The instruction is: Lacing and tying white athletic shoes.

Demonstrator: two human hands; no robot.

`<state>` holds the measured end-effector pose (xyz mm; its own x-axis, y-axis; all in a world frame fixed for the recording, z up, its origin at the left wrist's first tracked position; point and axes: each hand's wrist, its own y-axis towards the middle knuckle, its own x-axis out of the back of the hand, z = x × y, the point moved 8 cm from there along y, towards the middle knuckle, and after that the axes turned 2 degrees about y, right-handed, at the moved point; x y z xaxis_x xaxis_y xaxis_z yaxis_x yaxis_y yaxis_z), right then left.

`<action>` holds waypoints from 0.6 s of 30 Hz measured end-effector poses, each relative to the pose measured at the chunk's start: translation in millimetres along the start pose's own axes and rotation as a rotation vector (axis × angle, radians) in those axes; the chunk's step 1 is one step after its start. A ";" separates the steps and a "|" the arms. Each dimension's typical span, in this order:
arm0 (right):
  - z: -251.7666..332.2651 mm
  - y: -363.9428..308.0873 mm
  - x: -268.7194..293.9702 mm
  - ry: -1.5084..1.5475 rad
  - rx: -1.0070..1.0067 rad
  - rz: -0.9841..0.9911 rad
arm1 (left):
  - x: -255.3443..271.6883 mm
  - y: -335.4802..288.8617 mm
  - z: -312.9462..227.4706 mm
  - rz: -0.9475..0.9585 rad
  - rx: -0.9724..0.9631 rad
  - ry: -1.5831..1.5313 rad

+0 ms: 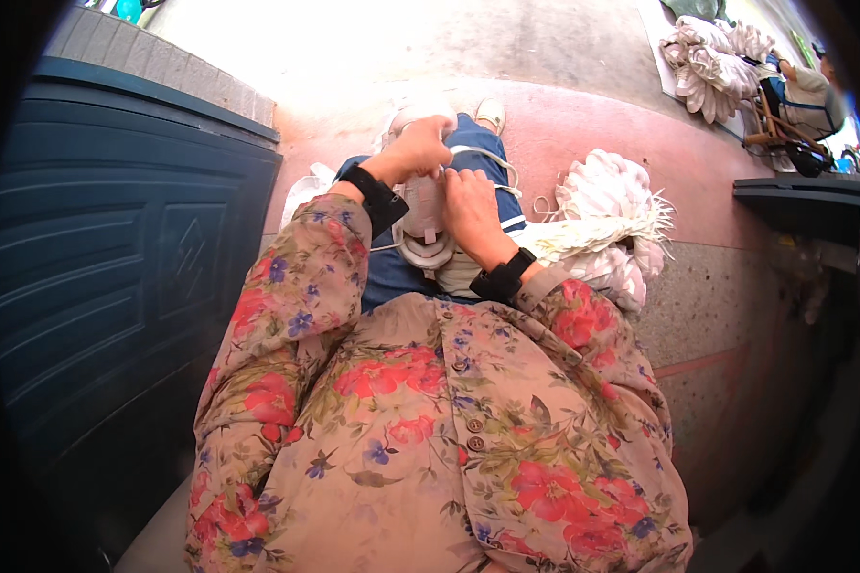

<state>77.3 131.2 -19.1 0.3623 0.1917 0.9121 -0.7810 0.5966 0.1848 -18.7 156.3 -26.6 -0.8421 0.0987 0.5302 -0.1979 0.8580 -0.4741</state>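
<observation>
A pale shoe (pixel 423 212) lies along my lap, its rounded heel collar toward me. My left hand (pixel 418 150) is closed over its far part, fingers bent together at the lacing area. Just right of it, my right hand (pixel 473 212) is closed at the shoe's side, fingertips pinched close to the left hand's. A white shoelace (pixel 492 156) loops over my blue-trousered leg beside them. What the fingertips grip is too small to make out. A bundle of cream shoelaces (pixel 592 236) stretches from my right thigh toward the right.
Several pale shoes (pixel 602 186) are piled at my right by the lace bundle. White material (pixel 308 191) shows left of my legs. A dark blue panelled door (pixel 115 210) stands close on the left. Another shoe pile (pixel 721 67) and a seated person (pixel 812 100) are at far right.
</observation>
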 end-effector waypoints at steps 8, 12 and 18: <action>14.8 3.2 3.0 0.061 0.253 -0.011 | 50.4 -23.8 26.9 -0.094 0.155 -0.757; 25.6 11.8 6.4 -0.149 0.311 0.076 | 43.6 -23.9 28.1 -0.069 0.148 -0.819; 29.3 17.4 11.5 -0.172 0.419 0.050 | 34.5 -18.4 26.7 -0.064 0.189 -0.860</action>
<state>52.9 120.9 5.3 0.2571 0.0591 0.9646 -0.9465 0.2166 0.2390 -57.5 130.4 -18.3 -0.8974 -0.4254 -0.1171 -0.2730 0.7438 -0.6101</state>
